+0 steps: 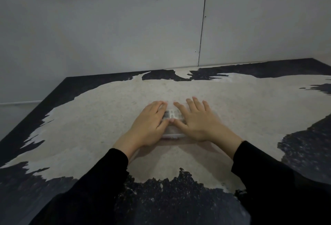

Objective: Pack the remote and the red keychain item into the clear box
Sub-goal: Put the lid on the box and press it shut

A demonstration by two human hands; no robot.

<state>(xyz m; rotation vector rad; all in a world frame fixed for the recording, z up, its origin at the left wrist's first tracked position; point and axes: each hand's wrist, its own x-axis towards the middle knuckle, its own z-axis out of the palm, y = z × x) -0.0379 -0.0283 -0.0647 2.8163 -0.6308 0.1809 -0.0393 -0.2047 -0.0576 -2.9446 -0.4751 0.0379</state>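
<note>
The clear box (pixel 173 131) lies on the table in the middle of the view, mostly covered by both hands. My left hand (pixel 149 124) lies palm down over its left part and my right hand (pixel 196 122) lies flat over its right part, fingers spread. The two thumbs touch over the lid. Through the gap between the hands a pale grey remote (pixel 171 114) with buttons shows inside the box. The red keychain item is hidden from view.
The table (pixel 100 117) has a worn pale top with black patches along its edges. A grey wall (pixel 125 27) stands right behind it. Black sleeves cover both forearms.
</note>
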